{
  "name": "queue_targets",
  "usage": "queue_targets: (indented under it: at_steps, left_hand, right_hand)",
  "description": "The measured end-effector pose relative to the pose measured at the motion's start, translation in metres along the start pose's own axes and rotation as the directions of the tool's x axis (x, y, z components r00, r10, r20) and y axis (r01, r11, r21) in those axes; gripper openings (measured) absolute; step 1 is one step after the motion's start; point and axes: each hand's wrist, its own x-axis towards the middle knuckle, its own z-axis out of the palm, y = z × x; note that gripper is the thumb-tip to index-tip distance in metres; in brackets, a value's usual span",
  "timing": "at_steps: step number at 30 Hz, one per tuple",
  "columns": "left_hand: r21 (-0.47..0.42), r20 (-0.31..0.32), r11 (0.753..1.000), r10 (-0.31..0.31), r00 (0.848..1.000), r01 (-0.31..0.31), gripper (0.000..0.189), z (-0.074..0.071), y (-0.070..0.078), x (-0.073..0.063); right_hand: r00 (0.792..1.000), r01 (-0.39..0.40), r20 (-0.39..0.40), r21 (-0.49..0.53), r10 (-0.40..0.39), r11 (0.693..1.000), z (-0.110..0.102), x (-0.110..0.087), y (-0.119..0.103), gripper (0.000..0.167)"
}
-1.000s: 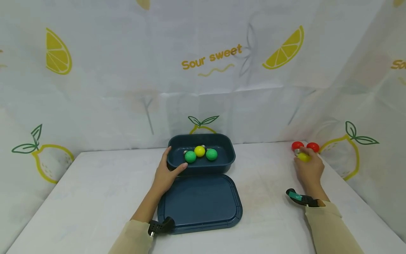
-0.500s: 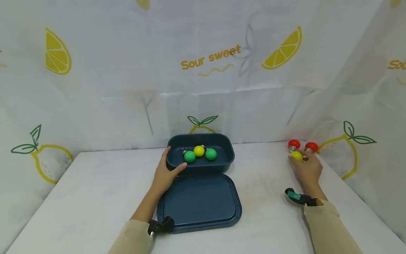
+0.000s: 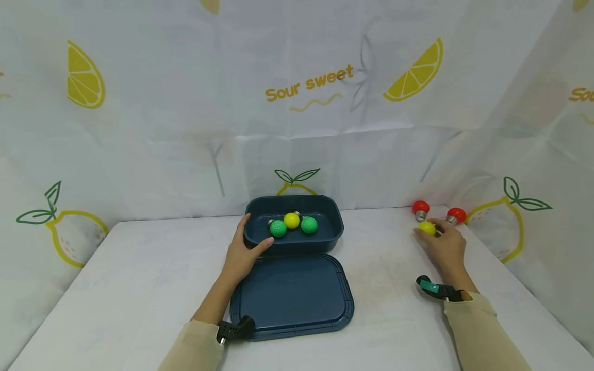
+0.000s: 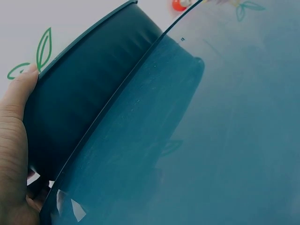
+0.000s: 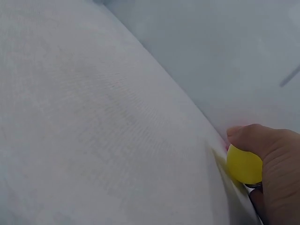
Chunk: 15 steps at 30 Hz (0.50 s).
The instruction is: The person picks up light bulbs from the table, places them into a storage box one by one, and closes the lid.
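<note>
My left hand (image 3: 242, 256) holds the left front corner of a dark blue plastic box (image 3: 334, 237). Its thumb lies on the front rim; the other fingers are along the left side, partly hidden. In the left wrist view the thumb is against the wall of the box (image 4: 84, 89). Inside lie a yellow light bulb (image 3: 291, 221) and two green ones, one green bulb (image 3: 278, 229) left and another green bulb (image 3: 309, 225) right. At the far right, my right hand (image 3: 447, 250) pinches another yellow light bulb (image 3: 426, 228), its round end pointing left; the right wrist view shows this bulb (image 5: 244, 165) under the thumb.
A dark blue lid (image 3: 292, 293) lies flat in front of the box. Two red bulbs, one red bulb (image 3: 421, 207) and a second red bulb (image 3: 457, 214), lie beyond my right hand near the back right corner. A white printed curtain (image 3: 185, 129) hangs behind the table.
My right hand has moved left with the yellow bulb, which has turned. The left red bulb has shifted left, away from the other one. My left hand stays on the box.
</note>
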Motion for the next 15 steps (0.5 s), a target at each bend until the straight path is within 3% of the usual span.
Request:
queue_targets:
  at_steps: [9, 15]
  left_hand:
    - [-0.004, -0.012, 1.0, -0.003, 1.0, 0.003, 0.095, 0.0004, -0.0014, 0.0001]
    - [-0.006, -0.007, 1.0, -0.005, 1.0, 0.005, 0.095, 0.0002, 0.0007, -0.0002]
  right_hand:
    - [0.996, 0.037, 0.078, -0.004, -0.036, 0.999, 0.0018, -0.0005, -0.0031, 0.067]
    - [0.996, 0.047, 0.081, 0.024, -0.049, 0.999, 0.0037, -0.002, -0.005, 0.065]
